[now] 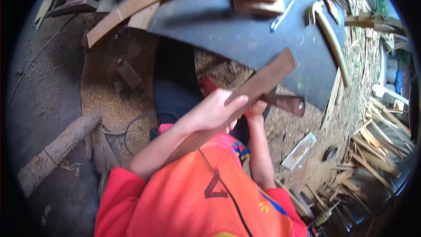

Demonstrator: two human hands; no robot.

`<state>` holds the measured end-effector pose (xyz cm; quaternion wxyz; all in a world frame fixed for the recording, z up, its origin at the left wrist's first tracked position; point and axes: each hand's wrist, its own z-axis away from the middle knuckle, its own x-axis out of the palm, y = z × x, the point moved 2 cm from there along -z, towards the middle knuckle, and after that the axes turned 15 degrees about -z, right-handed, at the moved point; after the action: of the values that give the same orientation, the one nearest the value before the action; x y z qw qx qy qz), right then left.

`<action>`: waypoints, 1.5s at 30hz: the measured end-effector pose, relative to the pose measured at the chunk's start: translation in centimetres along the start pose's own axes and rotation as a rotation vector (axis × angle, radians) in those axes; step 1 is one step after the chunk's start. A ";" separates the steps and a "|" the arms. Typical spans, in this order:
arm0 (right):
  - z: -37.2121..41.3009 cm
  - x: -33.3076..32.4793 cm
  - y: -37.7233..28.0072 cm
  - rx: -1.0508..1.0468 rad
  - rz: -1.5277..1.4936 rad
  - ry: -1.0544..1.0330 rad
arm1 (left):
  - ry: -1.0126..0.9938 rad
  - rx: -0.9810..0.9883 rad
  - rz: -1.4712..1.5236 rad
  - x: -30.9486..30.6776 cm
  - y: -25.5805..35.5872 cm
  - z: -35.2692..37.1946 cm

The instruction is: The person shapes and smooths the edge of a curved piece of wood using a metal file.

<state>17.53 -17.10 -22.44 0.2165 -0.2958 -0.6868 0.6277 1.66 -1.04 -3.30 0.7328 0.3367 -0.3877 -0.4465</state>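
My left hand (215, 107) is wrapped round a flat brown wooden board (265, 75), thumb on its upper face. The board slants from beside my forearm up to the table's near edge. My right hand (256, 109), partly hidden behind the board, is closed at a dark brown wooden piece (287, 103) with a rounded end, which crosses under the board; I cannot tell what this piece is. A reddish rounded part (208, 85) shows just beyond my left hand.
A dark table (210, 30) carries a curved wooden piece (144, 6), a white-and-blue pen-like stick (283, 15) and a claw hammer (329, 37). Left lie a log (57, 149) and a wood block (129, 73) among shavings. Right are a pale plank (299, 151) and heaped scraps (372, 145).
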 end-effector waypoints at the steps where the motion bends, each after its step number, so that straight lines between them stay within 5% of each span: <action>1: 0.3 0.2 -0.6 -0.012 0.019 0.015 | -0.018 -0.037 -0.066 -0.2 -0.6 -0.2; 18: -0.3 2.2 -4.0 -0.103 0.100 0.062 | -0.005 -0.025 -0.070 -0.4 -0.4 -0.3; 21: -0.5 1.7 -4.0 -0.323 0.322 0.012 | -0.022 -0.090 -0.077 -0.2 0.2 0.2; 25: 0.1 0.5 -1.7 -0.116 0.210 -0.065 | -0.019 -0.054 -0.068 -0.4 -0.8 -0.2; 30: -2.9 1.8 -4.2 -0.222 0.227 0.007 | 0.010 -0.032 -0.074 -1.0 0.4 -0.4; 32: -2.0 1.6 -6.1 -0.082 0.316 -0.068 | 0.024 -0.057 -0.015 -1.4 0.6 0.4; 37: -1.5 2.5 -3.4 -0.245 0.285 0.007 | 0.023 -0.059 -0.029 -1.5 0.3 0.1; 45: 1.7 3.3 -5.1 -0.044 0.229 -0.025 | -0.005 -0.059 -0.053 -1.6 0.6 0.2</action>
<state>13.31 -16.25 -17.85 0.1281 -0.3690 -0.6648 0.6368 1.19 0.63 -3.14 0.7295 0.3240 -0.3669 -0.4777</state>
